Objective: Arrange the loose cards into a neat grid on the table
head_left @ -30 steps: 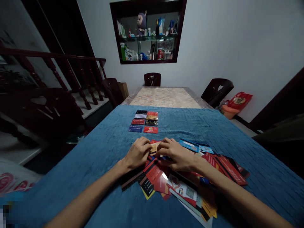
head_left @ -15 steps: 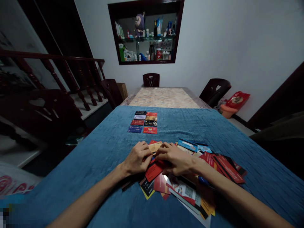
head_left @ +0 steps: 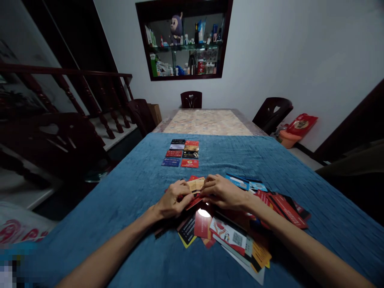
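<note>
Over a loose pile of plastic cards, my left hand [head_left: 174, 199] and my right hand [head_left: 223, 193] grip a tilted red card [head_left: 193, 202] from its two sides, fingers curled round its edges. Just behind it lies a beige card [head_left: 196, 185]. Nearer to me are a black card with a yellow edge [head_left: 187, 231], a pinkish-red card [head_left: 203, 226] and a white and red card with a square code [head_left: 231, 236]. Red cards [head_left: 286, 210] fan out to the right, and blue cards [head_left: 238, 182] lie behind my right hand. Parts of the pile are hidden under my hands.
Farther up the blue cloth [head_left: 126, 200], several cards lie in two neat columns, with a blue card [head_left: 171, 162] and a red card [head_left: 189, 163] in the front row. Dark wooden chairs [head_left: 271, 114] stand round the table [head_left: 207, 120].
The red card has been tipped up, so less of its face shows. My right hand has shifted slightly away from me, and a bright reflection shows on the pinkish-red card.
</note>
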Demonstrator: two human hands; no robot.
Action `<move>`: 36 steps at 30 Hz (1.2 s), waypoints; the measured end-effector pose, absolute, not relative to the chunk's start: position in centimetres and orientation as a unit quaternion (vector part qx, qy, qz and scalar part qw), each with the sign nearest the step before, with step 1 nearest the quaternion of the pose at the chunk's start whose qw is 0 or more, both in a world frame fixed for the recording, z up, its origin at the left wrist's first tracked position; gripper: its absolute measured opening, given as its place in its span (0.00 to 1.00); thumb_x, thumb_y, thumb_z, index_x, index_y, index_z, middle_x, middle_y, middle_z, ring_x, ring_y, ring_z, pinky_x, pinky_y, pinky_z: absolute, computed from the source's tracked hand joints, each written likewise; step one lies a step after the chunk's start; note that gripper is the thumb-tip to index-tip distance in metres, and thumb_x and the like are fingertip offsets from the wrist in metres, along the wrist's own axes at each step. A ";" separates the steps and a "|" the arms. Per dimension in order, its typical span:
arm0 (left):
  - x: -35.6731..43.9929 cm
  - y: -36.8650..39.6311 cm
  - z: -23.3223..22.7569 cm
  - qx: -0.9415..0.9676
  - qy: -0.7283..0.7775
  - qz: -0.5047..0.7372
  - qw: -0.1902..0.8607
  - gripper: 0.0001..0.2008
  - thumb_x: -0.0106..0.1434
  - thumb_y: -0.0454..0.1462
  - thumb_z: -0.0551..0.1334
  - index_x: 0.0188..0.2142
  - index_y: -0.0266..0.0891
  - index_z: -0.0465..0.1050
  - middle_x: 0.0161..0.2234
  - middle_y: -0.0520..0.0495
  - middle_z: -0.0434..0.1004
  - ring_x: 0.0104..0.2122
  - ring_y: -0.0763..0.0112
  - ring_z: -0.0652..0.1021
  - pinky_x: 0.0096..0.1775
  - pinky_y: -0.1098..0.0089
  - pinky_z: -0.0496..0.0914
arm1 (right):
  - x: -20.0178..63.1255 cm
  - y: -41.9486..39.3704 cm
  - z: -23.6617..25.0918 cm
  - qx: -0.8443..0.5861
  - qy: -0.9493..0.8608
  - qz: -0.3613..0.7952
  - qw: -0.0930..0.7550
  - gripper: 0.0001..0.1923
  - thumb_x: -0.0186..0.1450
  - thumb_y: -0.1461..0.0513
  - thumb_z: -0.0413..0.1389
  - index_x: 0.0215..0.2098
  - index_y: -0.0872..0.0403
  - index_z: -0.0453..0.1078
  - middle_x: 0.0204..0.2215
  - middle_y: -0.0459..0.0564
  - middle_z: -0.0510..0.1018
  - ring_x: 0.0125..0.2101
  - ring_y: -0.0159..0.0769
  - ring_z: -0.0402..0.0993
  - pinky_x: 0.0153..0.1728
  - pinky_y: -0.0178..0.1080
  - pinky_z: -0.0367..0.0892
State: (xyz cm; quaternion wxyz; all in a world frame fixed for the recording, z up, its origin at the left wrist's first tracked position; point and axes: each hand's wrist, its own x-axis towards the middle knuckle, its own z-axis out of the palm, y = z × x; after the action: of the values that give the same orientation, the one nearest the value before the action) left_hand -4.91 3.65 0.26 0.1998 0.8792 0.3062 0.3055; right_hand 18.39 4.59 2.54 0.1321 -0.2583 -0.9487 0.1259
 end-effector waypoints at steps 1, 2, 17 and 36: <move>-4.9 3.6 0.3 0.874 0.309 0.310 0.210 0.16 0.65 0.36 0.53 0.21 0.37 0.67 0.23 0.48 0.70 0.31 0.68 0.71 0.36 0.68 0.65 | 18.4 4.7 2.3 -0.264 -0.946 0.121 0.142 0.10 0.70 0.60 0.54 0.43 0.52 0.77 0.38 0.51 0.82 0.42 0.39 0.69 0.44 0.42 0.59; -5.0 3.6 0.4 0.871 0.308 0.313 0.220 0.16 0.65 0.36 0.53 0.21 0.37 0.68 0.24 0.47 0.70 0.31 0.68 0.71 0.36 0.68 0.66 | 18.5 4.9 2.2 -0.274 -0.943 0.114 0.153 0.10 0.70 0.60 0.53 0.41 0.52 0.77 0.38 0.51 0.82 0.41 0.39 0.69 0.43 0.42 0.59; -5.5 3.9 0.2 0.823 0.313 0.394 0.264 0.17 0.68 0.40 0.52 0.35 0.34 0.78 0.34 0.44 0.75 0.33 0.68 0.76 0.38 0.68 0.69 | 18.8 5.6 1.2 -0.327 -0.911 0.066 0.242 0.11 0.71 0.61 0.52 0.39 0.52 0.78 0.29 0.51 0.80 0.34 0.37 0.68 0.35 0.38 0.54; -4.7 4.1 -0.7 0.834 0.333 0.404 0.171 0.09 0.60 0.31 0.59 0.35 0.35 0.78 0.32 0.45 0.77 0.31 0.70 0.77 0.34 0.70 0.72 | 19.1 5.4 2.0 -0.393 -0.900 0.102 0.157 0.10 0.61 0.67 0.58 0.40 0.53 0.77 0.35 0.51 0.81 0.37 0.40 0.73 0.37 0.38 0.59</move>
State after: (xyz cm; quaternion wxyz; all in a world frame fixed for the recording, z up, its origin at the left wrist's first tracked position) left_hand -4.72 4.14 -0.75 0.1709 0.8345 0.3331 0.4043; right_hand 19.12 5.39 2.01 0.1570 -0.3931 -0.9003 0.1017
